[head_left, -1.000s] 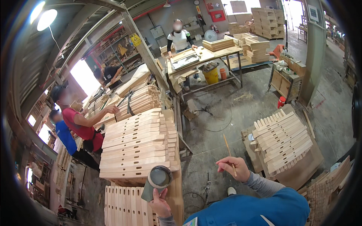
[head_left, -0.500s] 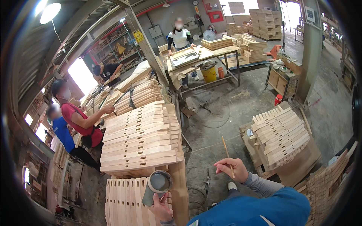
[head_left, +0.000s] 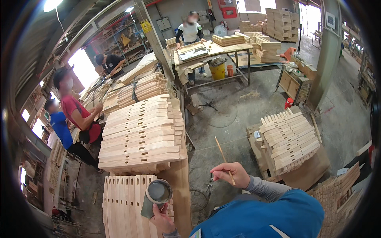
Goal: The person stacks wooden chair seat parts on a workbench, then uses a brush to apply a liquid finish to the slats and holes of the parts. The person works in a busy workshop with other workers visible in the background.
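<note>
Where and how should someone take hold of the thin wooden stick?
The thin wooden stick is probably best pinched lightly mid-way along its free length, coming from the far side, opposite the right hand. It is slender and straight, that hand covers its nearer part, and a long bare stretch slants up and away beyond the grip.

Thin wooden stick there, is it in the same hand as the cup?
No, the right hand holds the thin wooden stick, while the left hand holds the cup.

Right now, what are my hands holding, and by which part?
Left hand: the round cup, by its near side. Right hand: the thin wooden stick, near its lower end.
</note>
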`<move>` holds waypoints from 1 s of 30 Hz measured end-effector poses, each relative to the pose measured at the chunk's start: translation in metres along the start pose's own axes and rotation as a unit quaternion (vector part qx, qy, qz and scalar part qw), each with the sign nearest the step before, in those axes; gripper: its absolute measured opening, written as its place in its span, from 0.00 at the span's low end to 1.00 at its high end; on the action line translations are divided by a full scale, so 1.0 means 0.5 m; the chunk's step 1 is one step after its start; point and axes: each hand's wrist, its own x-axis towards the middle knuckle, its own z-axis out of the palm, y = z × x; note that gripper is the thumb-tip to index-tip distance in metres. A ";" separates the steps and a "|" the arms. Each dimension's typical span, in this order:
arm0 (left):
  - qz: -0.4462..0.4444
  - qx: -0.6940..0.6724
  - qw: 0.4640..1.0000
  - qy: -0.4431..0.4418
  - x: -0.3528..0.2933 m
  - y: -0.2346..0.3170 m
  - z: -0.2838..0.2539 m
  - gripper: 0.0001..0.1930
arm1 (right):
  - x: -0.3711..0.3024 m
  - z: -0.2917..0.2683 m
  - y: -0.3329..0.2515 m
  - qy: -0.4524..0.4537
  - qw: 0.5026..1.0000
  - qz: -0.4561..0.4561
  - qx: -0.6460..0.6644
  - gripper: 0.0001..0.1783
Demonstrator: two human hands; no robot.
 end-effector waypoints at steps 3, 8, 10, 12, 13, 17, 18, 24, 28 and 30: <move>-0.008 -0.008 1.000 0.002 -0.011 -0.020 0.013 0.14 | 0.002 -0.022 -0.005 -0.011 1.000 -0.004 0.007 0.09; -0.032 -0.034 0.999 -0.003 -0.042 -0.063 0.078 0.14 | -0.019 -0.106 -0.016 0.007 0.999 0.026 -0.021 0.09; -0.038 -0.020 0.999 -0.018 -0.070 -0.057 0.139 0.15 | -0.032 -0.144 -0.018 0.022 0.999 0.022 -0.019 0.09; -0.040 -0.015 0.998 -0.041 -0.077 -0.077 0.173 0.15 | -0.047 -0.183 -0.025 0.039 0.999 0.020 -0.020 0.09; -0.041 -0.013 0.998 -0.054 -0.083 -0.086 0.190 0.15 | -0.055 -0.203 -0.031 0.047 0.998 0.021 -0.022 0.10; -0.037 -0.010 0.995 -0.093 -0.124 -0.116 0.266 0.14 | -0.089 -0.278 -0.035 0.072 0.996 0.015 -0.041 0.09; -0.041 -0.008 0.995 -0.095 -0.136 -0.124 0.283 0.14 | -0.100 -0.297 -0.032 0.081 0.996 0.017 -0.042 0.09; -0.055 -0.005 0.991 -0.124 -0.184 -0.183 0.351 0.14 | -0.138 -0.393 -0.026 0.104 0.994 0.016 -0.031 0.09; -0.071 -0.008 0.988 -0.139 -0.207 -0.186 0.385 0.15 | -0.153 -0.429 -0.033 0.135 0.990 0.023 -0.036 0.09; -0.082 0.000 0.985 -0.149 -0.204 -0.191 0.386 0.14 | -0.157 -0.439 -0.042 0.139 0.989 0.028 -0.036 0.09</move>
